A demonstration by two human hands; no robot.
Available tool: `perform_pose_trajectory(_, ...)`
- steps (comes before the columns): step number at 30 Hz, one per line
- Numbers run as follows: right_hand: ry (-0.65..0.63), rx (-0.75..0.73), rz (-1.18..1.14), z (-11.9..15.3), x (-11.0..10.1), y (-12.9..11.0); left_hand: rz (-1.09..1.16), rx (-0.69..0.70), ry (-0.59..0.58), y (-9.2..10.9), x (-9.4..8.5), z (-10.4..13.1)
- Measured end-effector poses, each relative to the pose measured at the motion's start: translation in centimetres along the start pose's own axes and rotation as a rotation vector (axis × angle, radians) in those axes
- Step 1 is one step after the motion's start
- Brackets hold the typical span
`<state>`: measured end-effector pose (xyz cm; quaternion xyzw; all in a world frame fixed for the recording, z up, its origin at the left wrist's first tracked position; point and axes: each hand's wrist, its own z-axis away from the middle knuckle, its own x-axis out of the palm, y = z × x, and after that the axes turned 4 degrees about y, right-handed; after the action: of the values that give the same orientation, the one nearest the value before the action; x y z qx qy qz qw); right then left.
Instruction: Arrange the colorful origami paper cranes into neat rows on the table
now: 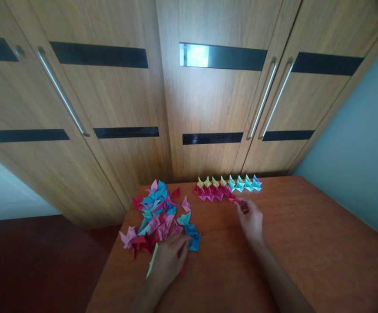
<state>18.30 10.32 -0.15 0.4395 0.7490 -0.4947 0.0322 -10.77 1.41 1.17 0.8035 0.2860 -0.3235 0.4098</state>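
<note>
My right hand (250, 219) pinches a red origami piece (234, 198) at the near right end of a row of folded paper pieces. Magenta origami pieces (210, 193) stand side by side left of it, with yellow ones (207, 182) behind. Pale turquoise origami pieces (243, 186) continue the rows to the right. My left hand (171, 254) hovers low at the near edge of a loose pile, fingers curled together. Beside its fingertips lie blue origami pieces (193, 238). A bit of red paper shows under that hand; whether it is held is hidden.
The mixed pile of origami pieces (156, 202) in pink, red and blue covers the left end of the brown wooden table (221, 274). A lone pink piece (186, 204) lies between pile and rows. Wooden wardrobe doors (208, 100) rise behind the table; a pale wall (355, 130) is at right.
</note>
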Motion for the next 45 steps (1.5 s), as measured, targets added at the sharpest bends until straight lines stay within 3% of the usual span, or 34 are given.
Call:
perform_pose_trajectory(4, 0.026, 0.058, 0.131, -1.2, -1.0, 3.5, 0.006, -0.002, 0.006, -0.2, 0.2, 0.1)
perform_pose_trajectory(10, -0.139, 0.049, 0.366, -2.5, 0.3, 5.6, 0.016, -0.001, 0.016, -0.5, 0.4, 0.3)
perform_pose_trajectory(15, -0.226, 0.091, 0.494, -3.7, 1.6, 5.5, 0.022, -0.004, 0.015, -0.6, 0.3, 0.2)
perform_pose_trajectory(32, -0.291, 0.162, 0.608, -4.8, 2.9, 4.6, 0.014, 0.002, 0.031, -0.4, 0.1, 0.2)
perform_pose_trajectory(39, -0.261, 0.168, 0.575, -3.7, 2.3, 4.0, 0.03, -0.002, 0.024, -0.6, 0.2, 0.3)
perform_pose_trajectory(45, -0.185, 0.13, 0.35, -0.5, 2.1, 3.2, 0.004, -0.004, 0.09, -0.1, -0.2, -0.9)
